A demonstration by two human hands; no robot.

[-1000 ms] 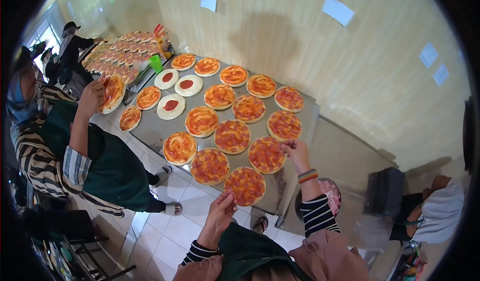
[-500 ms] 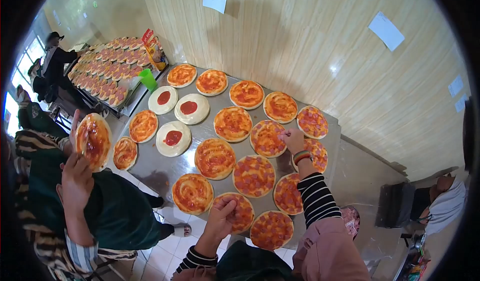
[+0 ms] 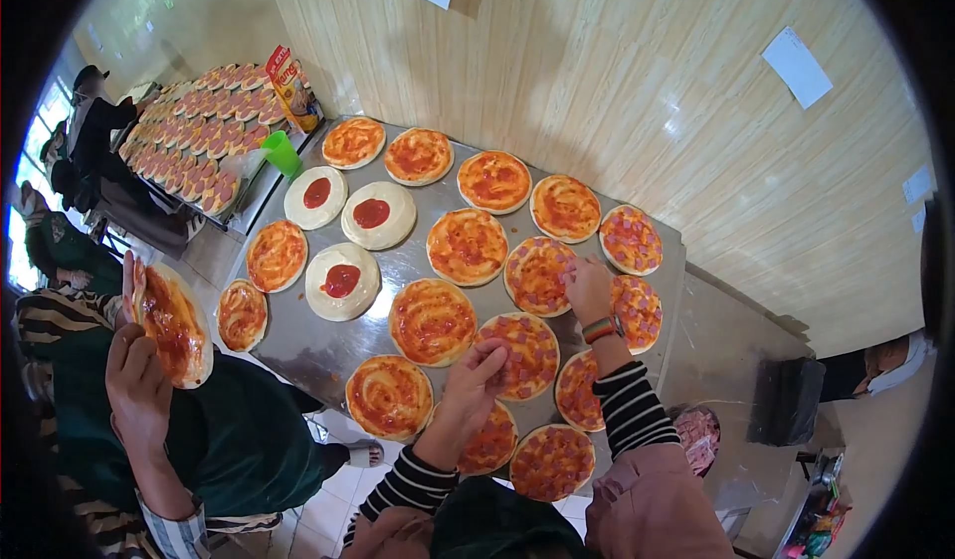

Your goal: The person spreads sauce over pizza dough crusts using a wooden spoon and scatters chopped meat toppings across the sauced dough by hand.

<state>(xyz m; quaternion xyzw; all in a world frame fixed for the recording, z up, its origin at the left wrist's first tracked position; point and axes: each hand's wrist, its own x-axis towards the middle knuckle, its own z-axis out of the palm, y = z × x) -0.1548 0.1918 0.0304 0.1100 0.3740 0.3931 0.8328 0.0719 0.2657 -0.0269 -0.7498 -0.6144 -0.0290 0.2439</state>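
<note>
Over a pizza base (image 3: 534, 278) spread with red sauce and partly dotted with small pink meat cubes, my right hand (image 3: 589, 292) is closed in a pinch at its right edge. What the fingertips hold is too small to make out. My left hand (image 3: 474, 390) is closed too, thumb against fingers, beside a meat-topped pizza (image 3: 523, 355). Its contents are hidden. Partly under my left wrist lies another topped pizza (image 3: 490, 442). Nearby are a sauced base (image 3: 434, 322) without cubes and a topped pizza (image 3: 554, 463) at the table's front edge.
On the metal table (image 3: 298, 345) lie several more sauced bases and pale dough rounds (image 3: 343, 280) with sauce blobs. At left, a co-worker's hand (image 3: 139, 385) holds up a sauced base (image 3: 175, 325). A green cup (image 3: 283, 153) and a bag of meat (image 3: 696, 438) flank the table.
My left hand has moved up and right, from the lower pizza toward the topped one in the middle. My right hand stays at the same pizza. The co-worker's base has tilted.
</note>
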